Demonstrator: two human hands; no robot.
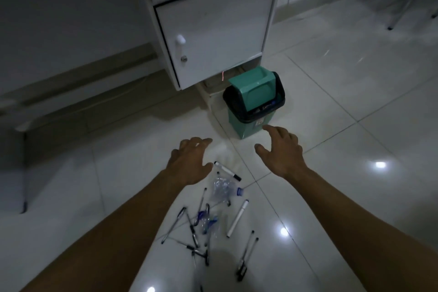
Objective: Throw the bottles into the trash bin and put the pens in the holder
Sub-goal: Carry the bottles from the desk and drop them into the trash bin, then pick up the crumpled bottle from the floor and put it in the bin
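Observation:
A green trash bin with a black rim and a tilted green swing lid stands on the floor by the cabinet. A crushed clear bottle with a blue cap lies below my hands, and a second crumpled bottle lies nearer me. Several pens lie scattered around them, among them a white marker and another white marker. My left hand hovers empty with fingers apart, just left of the upper marker. My right hand is spread and empty, just in front of the bin. No pen holder is in view.
A white cabinet with a knob and a lock stands behind the bin. Thin chair legs stand at the top right. Glossy white floor tiles stretch to the right, with glare spots.

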